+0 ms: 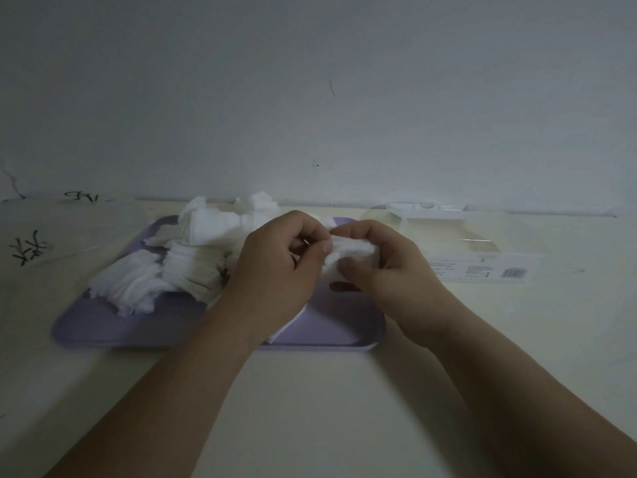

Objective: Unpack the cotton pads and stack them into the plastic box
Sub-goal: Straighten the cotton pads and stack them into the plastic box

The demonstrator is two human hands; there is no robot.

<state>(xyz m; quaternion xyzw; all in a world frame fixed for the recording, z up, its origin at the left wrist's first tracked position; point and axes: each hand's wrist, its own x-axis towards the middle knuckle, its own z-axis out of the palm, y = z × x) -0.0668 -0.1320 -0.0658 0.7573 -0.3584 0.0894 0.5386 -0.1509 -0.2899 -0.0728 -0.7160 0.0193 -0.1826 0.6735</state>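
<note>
White, fluffy cotton pads [348, 255] bunched, pinched between left hand [275, 267] and right hand [386, 270].

Left hand [275, 267] covers the centre of the lavender tray [103, 331] and the right part of the loose cotton pad pile [165, 274]. Its fingertips curl out of sight behind the stack of cotton pads [355, 251] gripped between it and the right hand [382, 270]. Pad count in the stack: cannot be told. A white pad [291, 324] shows only one corner beneath the left wrist. Both forearms are cut off by the frame edges. Clear plastic box [448, 232]: walls faint, contents indistinguishable. Printed label [496, 271]: text and barcode too small to read. Black marks [29, 250] on the table, far left: blurred, illegible.
</note>
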